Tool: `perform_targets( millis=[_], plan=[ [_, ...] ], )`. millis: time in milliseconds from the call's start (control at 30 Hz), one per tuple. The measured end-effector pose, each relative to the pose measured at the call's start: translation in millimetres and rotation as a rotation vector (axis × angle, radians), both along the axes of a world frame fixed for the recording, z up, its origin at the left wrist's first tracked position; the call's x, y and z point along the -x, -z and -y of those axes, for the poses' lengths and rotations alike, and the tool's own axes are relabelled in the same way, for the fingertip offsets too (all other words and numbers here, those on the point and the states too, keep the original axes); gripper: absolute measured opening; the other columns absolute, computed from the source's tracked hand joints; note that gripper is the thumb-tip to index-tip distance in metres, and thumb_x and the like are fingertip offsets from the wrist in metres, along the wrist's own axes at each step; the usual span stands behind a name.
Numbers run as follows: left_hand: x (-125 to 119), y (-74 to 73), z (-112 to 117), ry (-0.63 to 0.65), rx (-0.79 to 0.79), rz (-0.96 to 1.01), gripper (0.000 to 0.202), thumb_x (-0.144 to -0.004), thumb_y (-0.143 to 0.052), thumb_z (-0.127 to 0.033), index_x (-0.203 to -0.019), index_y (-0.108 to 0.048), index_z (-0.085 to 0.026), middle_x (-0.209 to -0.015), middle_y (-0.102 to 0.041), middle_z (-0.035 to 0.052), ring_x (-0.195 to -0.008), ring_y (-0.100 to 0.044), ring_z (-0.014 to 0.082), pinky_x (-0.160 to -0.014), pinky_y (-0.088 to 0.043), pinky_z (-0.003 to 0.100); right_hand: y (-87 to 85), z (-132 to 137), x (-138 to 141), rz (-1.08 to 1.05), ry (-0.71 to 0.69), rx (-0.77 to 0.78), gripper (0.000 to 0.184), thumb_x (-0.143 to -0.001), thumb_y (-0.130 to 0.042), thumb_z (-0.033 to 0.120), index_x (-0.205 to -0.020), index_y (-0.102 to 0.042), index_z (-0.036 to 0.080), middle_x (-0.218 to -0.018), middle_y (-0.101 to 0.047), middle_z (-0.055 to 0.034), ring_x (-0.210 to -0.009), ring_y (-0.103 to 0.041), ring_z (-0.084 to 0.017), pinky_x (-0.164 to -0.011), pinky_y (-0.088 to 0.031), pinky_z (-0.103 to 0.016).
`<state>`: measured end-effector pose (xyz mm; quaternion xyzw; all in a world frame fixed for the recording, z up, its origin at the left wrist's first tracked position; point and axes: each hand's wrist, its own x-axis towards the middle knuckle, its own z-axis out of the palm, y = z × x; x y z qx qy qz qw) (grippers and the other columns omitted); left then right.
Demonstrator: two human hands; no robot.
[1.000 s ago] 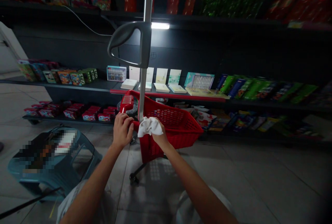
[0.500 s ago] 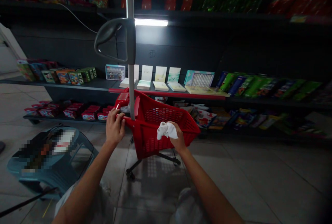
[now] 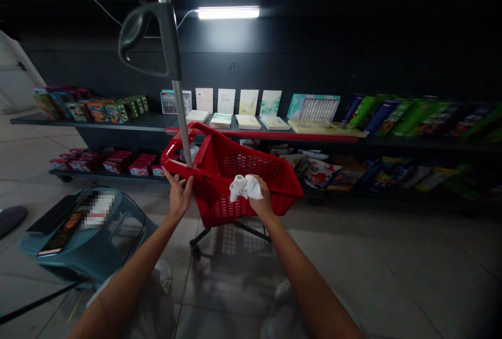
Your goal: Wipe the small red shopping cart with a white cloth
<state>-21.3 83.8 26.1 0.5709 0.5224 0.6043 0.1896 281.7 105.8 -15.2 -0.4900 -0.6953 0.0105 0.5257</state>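
Observation:
A red plastic shopping trolley basket stands on small wheels in front of me, with a tall grey pole rising from it to a dark curved handle. My left hand grips the basket's near rim just beside the pole. My right hand rests on the rim further along, holding a crumpled white cloth against the red plastic. Something pale lies inside the basket's far corner, partly hidden.
A teal plastic stool with a dark flat object on it stands at my left. Low black shelves of boxes, cards and books run behind the basket, under a lit lamp tube. Tiled floor spreads around.
My right hand and the cloth have shifted right along the rim, away from the pole. The pole now leans further left, and the shelves sit lower in view.

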Motion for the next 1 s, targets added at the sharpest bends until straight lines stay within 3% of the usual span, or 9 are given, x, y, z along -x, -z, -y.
perform_targets(
  millis=[67,133,200,433,567,667,867,1000],
  plan=[
    [1,7.9,-6,0.004,0.085,-0.055,0.087,-0.097,-0.058,-0.056,-0.165,-0.014,-0.024,-0.139,-0.067,0.0128,-0.106,-0.075,0.022,-0.091,-0.06,0.035,-0.1,-6,2,0.005,0.006,0.027,0.032,-0.094,-0.049,0.024,-0.119,-0.069,0.018,-0.117,-0.073,-0.0119,-0.106,-0.067,-0.026,-0.1,-0.052,-0.04],
    [3,16.4,-12,0.016,0.171,-0.175,0.067,-0.095,-0.06,-0.059,-0.149,-0.047,-0.021,-0.122,-0.075,0.011,-0.101,-0.075,0.0246,-0.089,-0.059,0.036,-2.2,-9,3,0.01,0.002,0.054,0.034,-0.095,-0.049,0.025,-0.122,-0.069,0.018,-0.119,-0.073,-0.0115,-0.108,-0.067,-0.025,-0.101,-0.052,-0.039],
    [6,23.8,-18,0.027,0.233,-0.279,0.056,-0.092,-0.063,-0.061,-0.131,-0.061,-0.021,-0.109,-0.078,0.0094,-0.096,-0.076,0.0266,-0.089,-0.059,0.037,-7.0,-10,4,0.017,0.0,0.095,0.035,-0.095,-0.049,0.026,-0.124,-0.069,0.018,-0.12,-0.073,-0.0115,-0.109,-0.068,-0.026,-0.101,-0.053,-0.039],
    [17,30.4,-27,0.024,0.269,-0.455,0.056,-0.093,-0.06,-0.063,-0.129,-0.058,-0.021,-0.105,-0.078,0.0098,-0.095,-0.076,0.0284,-0.085,-0.057,0.036,-32.2,2,1,0.172,-0.197,0.214,0.055,-0.093,-0.052,0.021,-0.147,-0.057,0.021,-0.149,-0.061,-0.0091,-0.132,-0.059,-0.026,-0.116,-0.044,-0.044],
    [18,35.8,-29,0.067,0.235,-0.42,0.059,-0.093,-0.058,-0.064,-0.132,-0.056,-0.02,-0.104,-0.078,0.0088,-0.09,-0.076,0.0264,-0.082,-0.058,0.035,-36.1,11,11,0.195,-0.105,0.215,0.048,-0.096,-0.054,0.024,-0.144,-0.06,0.02,-0.152,-0.058,-0.0107,-0.136,-0.053,-0.029,-0.118,-0.041,-0.049],
    [16,47.1,-30,0.127,0.286,-0.357,0.062,-0.093,-0.058,-0.064,-0.135,-0.053,-0.02,-0.105,-0.079,0.0078,-0.092,-0.076,0.0255,-0.082,-0.059,0.033,-37.4,14,29,0.192,-0.026,0.183,0.045,-0.091,-0.057,0.014,-0.134,-0.066,0.017,-0.147,-0.06,-0.0134,-0.135,-0.053,-0.03,-0.119,-0.04,-0.048],
    [15,69.4,-34,0.11,0.425,-0.444,0.065,-0.085,-0.071,-0.062,-0.132,-0.056,-0.02,-0.102,-0.08,0.0096,-0.1,-0.077,0.0303,-0.083,-0.059,0.035,-46.1,15,64,0.151,-0.037,0.134,0.05,-0.086,-0.054,0.005,-0.133,-0.065,0.018,-0.143,-0.06,-0.0113,-0.132,-0.051,-0.027,-0.119,-0.04,-0.045],
    [18,70.6,-35,0.067,0.417,-0.478,0.06,-0.084,-0.072,-0.061,-0.126,-0.059,-0.02,-0.101,-0.081,0.0105,-0.099,-0.078,0.0299,-0.086,-0.059,0.036,-52.1,15,60,0.202,-0.073,0.146,0.05,-0.087,-0.056,0.005,-0.133,-0.065,0.02,-0.141,-0.061,-0.0104,-0.13,-0.053,-0.027,-0.115,-0.042,-0.043]
  ],
)
